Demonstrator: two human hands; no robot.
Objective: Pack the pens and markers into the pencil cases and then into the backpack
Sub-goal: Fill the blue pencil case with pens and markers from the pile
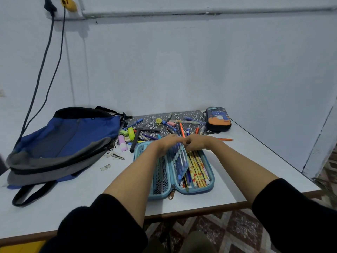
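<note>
Table (73, 207): pencil case (198, 190) near front edge, backpack (69, 141) left.

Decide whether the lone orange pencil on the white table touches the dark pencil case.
Apart. The head view shows bare table between the orange pencil and the dark pencil case.

Head view, one frame. Light: dim, cool, blue-tinted, diffuse and even over wall (182, 61) and table (73, 194). Shadows: soft and faint. There is a pale doubled trace beside the cables (45, 57) and a dark band under the backpack (60, 141). Brightest area: a pale patch of tabletop at centre right. Distortion: wide-angle bowing of table edges and wall ledge (200, 11) toward the borders. Sharpness: fair at centre. The black sleeves (102, 227) and floor (228, 232) are soft, with fine detail smeared.
</note>
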